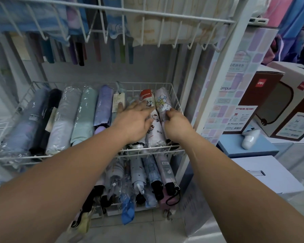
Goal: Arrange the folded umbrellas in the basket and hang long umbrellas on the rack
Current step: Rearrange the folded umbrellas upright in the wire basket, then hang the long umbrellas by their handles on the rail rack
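1. Here the step in hand seems to be the first part of the task: putting the folded umbrellas in order inside the middle basket [77, 155].
2. The left hand [133, 118] lies flat, with straight, spread fingers, on the white cat-print umbrella [154, 123] and on what lies beside it. It presses and does not grip.
3. The right hand [176, 124] has its fingers curled onto the lilac cartoon umbrella [162, 102], which lies against the right wall of the basket. It appears to pinch the umbrella's clear wrap.
4. Both of these umbrellas lie lengthwise, touching each other, at the right end of the row. To their left the grey umbrella [63, 120], the mint umbrella [84, 118] and the purple umbrella [103, 106] lie side by side.
5. The long umbrellas [115, 27] hang on the rack [165, 16] above.
6. In my judgement, the next move calls for sliding the two printed umbrellas straight and parallel, with their ends level with the others at the front rim. The plastic wrap may slip under the fingers.
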`<state>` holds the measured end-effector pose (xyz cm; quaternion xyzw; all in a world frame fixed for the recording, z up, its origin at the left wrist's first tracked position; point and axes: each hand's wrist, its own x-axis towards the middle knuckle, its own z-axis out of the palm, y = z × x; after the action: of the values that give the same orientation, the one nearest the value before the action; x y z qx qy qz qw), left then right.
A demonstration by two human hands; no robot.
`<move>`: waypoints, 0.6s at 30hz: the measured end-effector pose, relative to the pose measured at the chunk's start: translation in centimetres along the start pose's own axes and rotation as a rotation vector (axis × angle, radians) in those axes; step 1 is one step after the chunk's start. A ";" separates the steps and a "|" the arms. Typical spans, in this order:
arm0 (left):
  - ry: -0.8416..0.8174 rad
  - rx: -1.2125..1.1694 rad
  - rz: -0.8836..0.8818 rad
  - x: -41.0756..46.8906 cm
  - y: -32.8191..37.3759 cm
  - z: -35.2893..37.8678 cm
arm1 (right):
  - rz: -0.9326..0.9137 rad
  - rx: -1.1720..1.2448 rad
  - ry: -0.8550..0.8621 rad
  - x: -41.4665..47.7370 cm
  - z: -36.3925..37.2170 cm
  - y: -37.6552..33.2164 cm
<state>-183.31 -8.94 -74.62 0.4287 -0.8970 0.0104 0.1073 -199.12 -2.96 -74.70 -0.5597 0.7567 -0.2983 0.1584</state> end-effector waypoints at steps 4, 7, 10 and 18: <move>0.061 -0.058 0.006 -1.6 -0.2 -0.7 | -0.020 0.049 0.080 -1.5 -0.2 -0.2; 0.124 -0.138 0.035 -2.1 0.2 -1.5 | -0.055 0.048 0.147 -3.3 -1.4 0.1; 0.119 -0.145 0.082 -2.3 0.9 -1.9 | -0.066 0.008 0.149 -5.0 -2.2 1.2; 0.065 -0.155 0.299 -1.2 5.2 -3.3 | 0.046 -0.102 0.211 -10.0 -6.3 3.2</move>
<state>-186.02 -4.39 -71.24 0.2803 -0.9450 -0.0292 0.1661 -201.95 8.82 -72.76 -0.5152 0.7959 -0.3130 0.0561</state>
